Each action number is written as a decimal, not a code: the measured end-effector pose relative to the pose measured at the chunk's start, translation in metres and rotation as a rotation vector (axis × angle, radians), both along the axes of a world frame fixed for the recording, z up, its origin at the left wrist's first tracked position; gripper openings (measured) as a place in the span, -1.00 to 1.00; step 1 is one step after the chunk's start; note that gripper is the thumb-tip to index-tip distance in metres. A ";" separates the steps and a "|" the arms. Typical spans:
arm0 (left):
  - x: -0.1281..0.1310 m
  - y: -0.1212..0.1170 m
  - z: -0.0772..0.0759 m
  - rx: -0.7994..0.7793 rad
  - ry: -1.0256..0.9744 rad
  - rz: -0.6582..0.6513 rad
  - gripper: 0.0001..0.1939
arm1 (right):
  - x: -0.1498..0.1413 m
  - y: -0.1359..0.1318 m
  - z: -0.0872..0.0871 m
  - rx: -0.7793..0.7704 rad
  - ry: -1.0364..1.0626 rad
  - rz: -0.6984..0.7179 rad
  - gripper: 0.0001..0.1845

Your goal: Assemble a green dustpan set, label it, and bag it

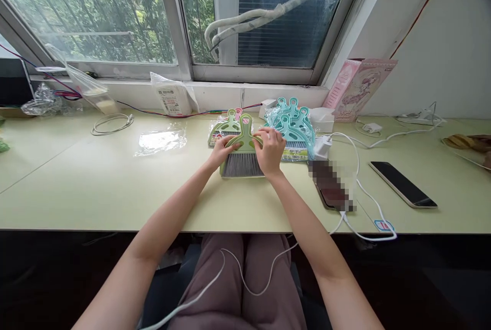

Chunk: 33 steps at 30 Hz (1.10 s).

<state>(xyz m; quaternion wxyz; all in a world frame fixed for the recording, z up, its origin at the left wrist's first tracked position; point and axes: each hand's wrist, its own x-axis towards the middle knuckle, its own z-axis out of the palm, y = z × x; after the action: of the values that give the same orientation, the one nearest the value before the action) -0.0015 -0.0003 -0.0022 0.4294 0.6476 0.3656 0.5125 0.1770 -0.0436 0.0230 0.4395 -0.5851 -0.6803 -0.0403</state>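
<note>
Head view: a clear bag [161, 140] lies at nine o'clock from the green brush [244, 146]. The left hand [222, 152] holds its left edge. The brush is bare and seems set in its pan [222, 169], so that looks done. The right hand [270, 151] holds its right edge. At two o'clock, blue sets [288, 126] look wrapped, not yet opened.

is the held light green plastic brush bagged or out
Out, apparently: no clear film shows over the light green plastic brush or its grey bristles.
</note>
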 end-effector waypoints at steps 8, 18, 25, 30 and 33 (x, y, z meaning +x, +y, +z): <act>0.007 -0.002 -0.004 0.025 0.042 -0.020 -0.47 | 0.021 0.041 -0.024 -0.402 0.721 0.389 -0.56; 0.005 0.000 -0.001 0.053 0.105 0.009 -0.52 | 0.014 0.037 -0.028 -0.347 0.881 0.256 -0.54; 0.005 -0.001 -0.002 0.023 0.065 0.026 -0.51 | 0.010 0.036 -0.028 -0.349 0.900 0.234 -0.55; 0.002 -0.001 0.002 0.023 0.066 0.001 -0.49 | 0.015 0.036 -0.020 -0.400 0.926 0.349 -0.61; -0.006 0.000 0.002 -0.055 0.078 -0.151 -0.45 | 0.022 0.038 -0.018 -0.472 0.973 0.417 -0.64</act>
<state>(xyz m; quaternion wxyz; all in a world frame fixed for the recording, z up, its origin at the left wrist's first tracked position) -0.0073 0.0001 -0.0003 0.4700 0.6808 0.3461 0.4425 0.1989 -0.0058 0.0051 0.5580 -0.4722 -0.4915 0.4734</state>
